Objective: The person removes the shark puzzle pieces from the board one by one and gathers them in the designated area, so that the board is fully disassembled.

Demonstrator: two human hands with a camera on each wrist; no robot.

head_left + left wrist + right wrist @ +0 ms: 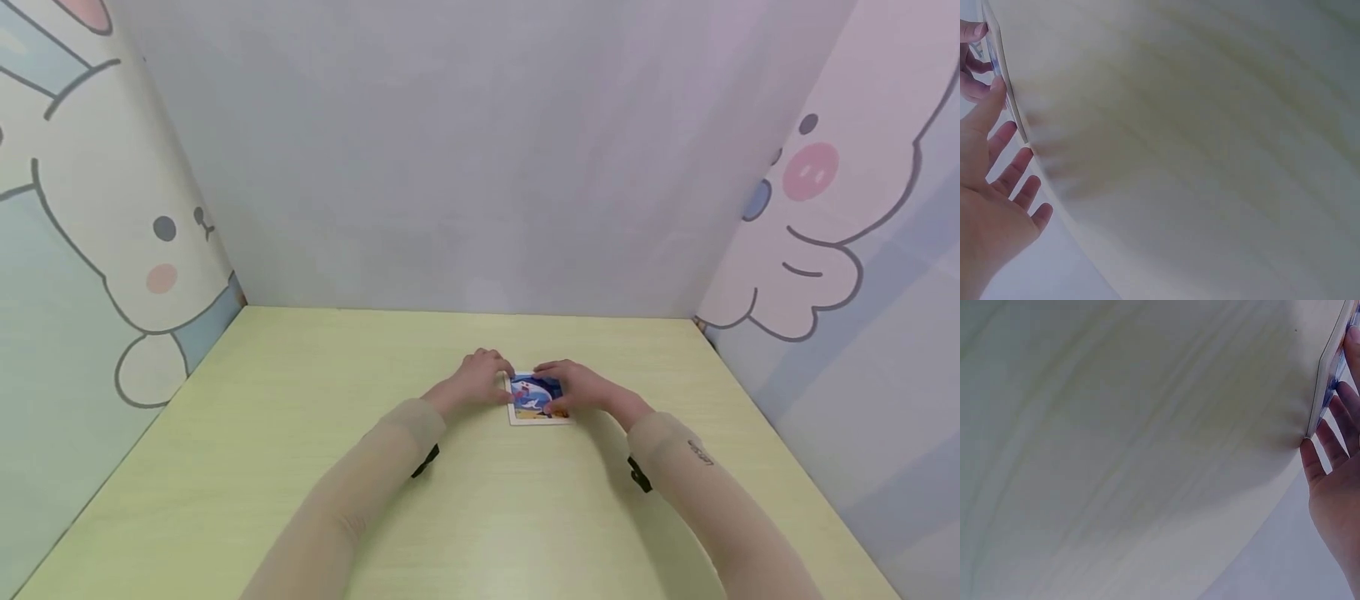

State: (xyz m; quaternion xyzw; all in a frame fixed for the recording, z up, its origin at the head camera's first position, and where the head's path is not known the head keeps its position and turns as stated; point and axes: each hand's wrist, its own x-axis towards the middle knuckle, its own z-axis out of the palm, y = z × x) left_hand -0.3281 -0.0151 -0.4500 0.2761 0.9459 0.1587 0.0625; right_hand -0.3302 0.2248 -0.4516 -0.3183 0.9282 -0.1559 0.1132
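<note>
A small square picture board (532,396) with a white border lies flat on the table; it shows a white sea animal on blue above a yellow patch. At its left edge is my left hand (476,379), thumb and fingers spread apart; in the left wrist view its fingertips touch or nearly touch the board's rim (1005,75). My right hand (588,389) reaches over the right part of the picture and hides some of it. The right wrist view has the right fingers (1334,440) extended along the board's side (1321,394), the thumb on its face.
The pale yellow-green table (337,358) reaches back to a plain grey-white wall (465,167). Side panels bear cartoon drawings, a rabbit (127,217) at left and a white animal (847,192) at right. Both forearms wear beige sleeves with dark straps near the wrists.
</note>
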